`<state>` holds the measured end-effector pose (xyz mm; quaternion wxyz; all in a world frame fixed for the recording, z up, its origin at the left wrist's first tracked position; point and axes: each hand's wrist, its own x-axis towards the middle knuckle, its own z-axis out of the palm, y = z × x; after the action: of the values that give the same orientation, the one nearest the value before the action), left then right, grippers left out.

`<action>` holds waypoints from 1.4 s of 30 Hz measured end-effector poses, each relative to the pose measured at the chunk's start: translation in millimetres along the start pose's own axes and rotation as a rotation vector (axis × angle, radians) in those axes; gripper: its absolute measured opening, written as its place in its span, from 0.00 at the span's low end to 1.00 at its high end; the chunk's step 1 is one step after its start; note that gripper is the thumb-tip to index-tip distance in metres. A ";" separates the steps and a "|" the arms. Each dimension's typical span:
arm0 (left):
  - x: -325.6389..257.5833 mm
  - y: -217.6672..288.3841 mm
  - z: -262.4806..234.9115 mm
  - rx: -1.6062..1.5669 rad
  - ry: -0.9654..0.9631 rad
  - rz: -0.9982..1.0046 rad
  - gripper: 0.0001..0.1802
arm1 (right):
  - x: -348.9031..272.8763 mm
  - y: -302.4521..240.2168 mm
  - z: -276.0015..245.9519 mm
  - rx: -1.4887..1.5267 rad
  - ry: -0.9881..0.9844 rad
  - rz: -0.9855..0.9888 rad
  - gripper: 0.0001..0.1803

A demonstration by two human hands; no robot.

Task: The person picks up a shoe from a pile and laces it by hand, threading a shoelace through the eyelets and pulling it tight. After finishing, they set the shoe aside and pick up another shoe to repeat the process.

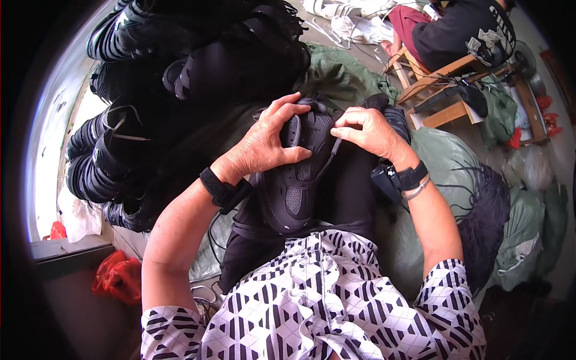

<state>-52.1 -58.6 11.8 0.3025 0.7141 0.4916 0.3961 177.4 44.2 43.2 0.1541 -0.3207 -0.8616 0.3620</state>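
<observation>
A black sneaker [294, 201] rests on my lap with its toe toward me. My left hand [264, 141] is wrapped round the sneaker's left side, its thumb on the eyelet area and its fingers near the collar. At the sneaker's right edge, my right hand [373, 137] pinches a dark shoelace [333, 150] between thumb and fingers. Part of the lace is hidden by those fingers. Both wrists wear black bands with small devices.
Black shoes [99, 162] are heaped in stacks on the left. A bundle of dark laces [485, 222] lies over green sacking [441, 156] at right. Red plastic bag [117, 279] at lower left. Another person [459, 36] sits by a wooden chair [447, 114], upper right.
</observation>
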 end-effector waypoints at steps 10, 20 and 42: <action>12.0 1.6 2.0 -0.105 -0.113 0.028 0.39 | -5.5 15.6 -27.6 0.059 -0.289 -0.075 0.14; 0.6 -23.5 22.1 -0.125 0.087 0.057 0.43 | -18.4 24.9 -5.8 0.043 -0.068 -0.025 0.13; -101.5 45.8 24.4 0.281 0.098 0.107 0.25 | -156.0 -19.2 73.9 -0.370 0.065 -0.314 0.05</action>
<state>-30.5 -170.6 9.9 0.1539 0.7546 0.5173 0.3733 248.6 -108.4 0.9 0.1745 -0.2172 -0.9471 0.1594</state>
